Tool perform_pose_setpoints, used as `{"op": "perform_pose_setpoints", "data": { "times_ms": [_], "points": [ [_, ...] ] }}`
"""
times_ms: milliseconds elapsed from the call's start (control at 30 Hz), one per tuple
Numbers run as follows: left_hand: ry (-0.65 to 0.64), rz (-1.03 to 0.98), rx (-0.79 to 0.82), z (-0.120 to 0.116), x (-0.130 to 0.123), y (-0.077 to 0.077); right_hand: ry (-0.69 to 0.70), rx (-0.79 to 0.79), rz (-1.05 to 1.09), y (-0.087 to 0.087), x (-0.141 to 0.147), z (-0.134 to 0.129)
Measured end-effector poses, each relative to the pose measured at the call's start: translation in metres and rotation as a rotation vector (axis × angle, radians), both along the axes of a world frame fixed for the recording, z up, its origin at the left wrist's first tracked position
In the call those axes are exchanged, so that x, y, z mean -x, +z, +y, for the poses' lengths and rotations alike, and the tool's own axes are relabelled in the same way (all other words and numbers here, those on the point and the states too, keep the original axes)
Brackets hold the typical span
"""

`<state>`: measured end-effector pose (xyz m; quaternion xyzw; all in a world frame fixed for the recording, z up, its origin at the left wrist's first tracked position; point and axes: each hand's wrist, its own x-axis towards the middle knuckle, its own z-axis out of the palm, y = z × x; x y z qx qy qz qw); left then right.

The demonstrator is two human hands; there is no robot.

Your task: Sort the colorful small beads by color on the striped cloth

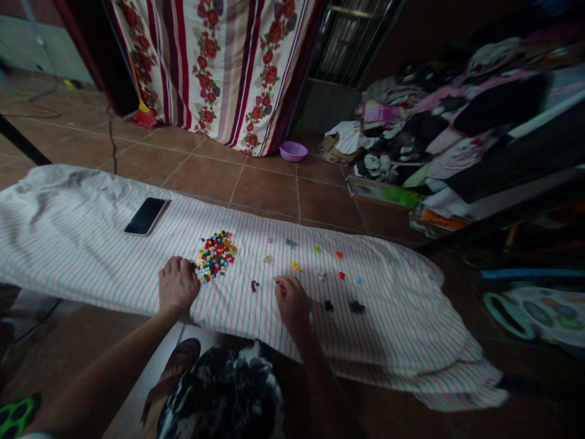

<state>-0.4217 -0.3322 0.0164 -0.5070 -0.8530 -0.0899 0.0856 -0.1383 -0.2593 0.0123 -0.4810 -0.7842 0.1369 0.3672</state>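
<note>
A heap of small multicoloured plastic pieces [217,257], like tiny blocks or beads, lies on the striped cloth [114,268]. My left hand [178,284] rests palm down at the heap's left edge, fingers bent and loosely apart, nothing visible in it. My right hand [292,302] is pinched over the cloth, right of a small brown cluster [255,285]; what its fingertips hold is too small to name. Around it lie little single-colour groups: yellow pieces [296,266], beige pieces [267,259], grey pieces [291,243], red pieces [342,275] and black pieces [329,306].
A phone [146,216] lies on the cloth at the left. Farther right are orange pieces [339,255], blue pieces [359,281] and a dark cluster [357,307]. Beyond the cloth, a purple basin [293,151] stands on the tiled floor near a floral curtain [219,73] and piled clothes [425,122].
</note>
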Motion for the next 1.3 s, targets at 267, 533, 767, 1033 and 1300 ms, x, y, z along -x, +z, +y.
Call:
{"op": "perform_pose_setpoints", "data": {
  "times_ms": [267, 533, 767, 1033, 1300],
  "points": [
    [0.002, -0.02, -0.003, 0.0, 0.0, 0.001, -0.074, -0.023, -0.169, -0.013, -0.025, -0.002],
    [0.003, -0.042, 0.0, -0.001, -0.002, 0.006, -0.034, 0.031, -0.273, -0.019, -0.021, -0.003],
    [-0.009, -0.081, -0.022, -0.001, -0.001, 0.005, -0.042, 0.053, -0.242, -0.017, -0.021, -0.005],
    [-0.014, -0.061, -0.026, -0.002, -0.001, 0.004, -0.047, 0.053, -0.142, -0.016, -0.021, -0.01],
    [-0.022, -0.063, -0.045, -0.002, 0.0, 0.001, -0.06, 0.046, -0.08, -0.02, -0.021, -0.013]
  ]
}}
